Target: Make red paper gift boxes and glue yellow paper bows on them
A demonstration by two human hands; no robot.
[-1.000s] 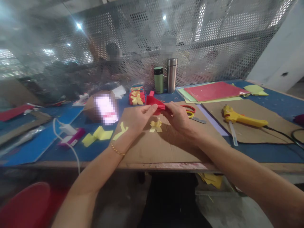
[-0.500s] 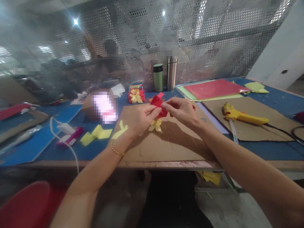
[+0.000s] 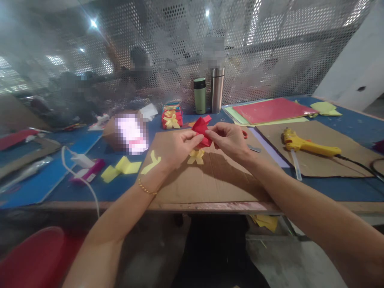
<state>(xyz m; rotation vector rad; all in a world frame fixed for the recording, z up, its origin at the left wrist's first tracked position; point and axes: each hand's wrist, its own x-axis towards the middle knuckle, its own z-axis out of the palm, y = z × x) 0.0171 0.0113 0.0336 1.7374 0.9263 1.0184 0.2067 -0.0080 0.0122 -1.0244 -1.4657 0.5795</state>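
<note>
Pinched red piece (image 3: 199, 127) with left hand (image 3: 176, 150) and right hand (image 3: 232, 139), above cardboard (image 3: 195, 188), near yellow bow (image 3: 196, 157). Likely risked creasing red piece through uneven squeezing; perhaps risked flattening yellow bow by lowering hands.

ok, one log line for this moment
left hand: holding red piece | right hand: holding red piece | yellow bow: on cardboard | glue gun: lying at right

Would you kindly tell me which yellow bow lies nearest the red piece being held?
The yellow bow on the cardboard sheet, just below the held red piece; the bow-shaped decoration farther back sits on the red bundle.
</note>
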